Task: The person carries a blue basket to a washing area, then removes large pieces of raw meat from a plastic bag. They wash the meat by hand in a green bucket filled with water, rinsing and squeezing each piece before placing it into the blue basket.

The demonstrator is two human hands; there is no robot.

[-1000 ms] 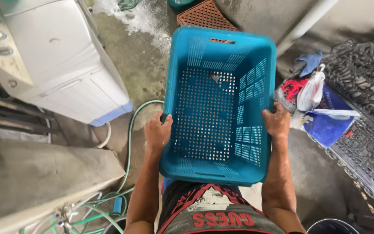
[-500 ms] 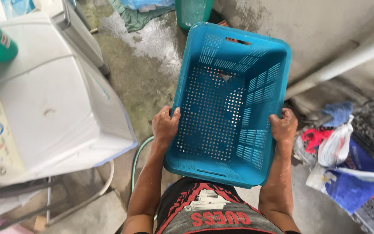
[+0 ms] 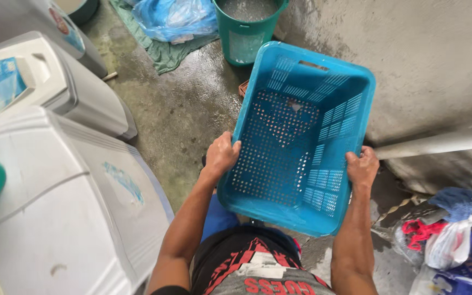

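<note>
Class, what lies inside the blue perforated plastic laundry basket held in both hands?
The blue perforated plastic laundry basket looks empty; wet concrete floor shows through its holes.

Basket (image 3: 296, 147) sits between left hand (image 3: 220, 155) and right hand (image 3: 363, 168); washing machines (image 3: 55, 218) to its left; bucket (image 3: 247, 27) beyond; bags (image 3: 449, 240) at right.

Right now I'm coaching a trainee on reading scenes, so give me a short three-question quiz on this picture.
1. True or false: both hands grip the blue basket.
2. What does the green bucket hold: A) clothes B) water C) nothing?
3. On which side of the person does the white washing machine stand?

Key:
1. True: the left hand and right hand each hold a side rim.
2. B
3. The left.
</note>
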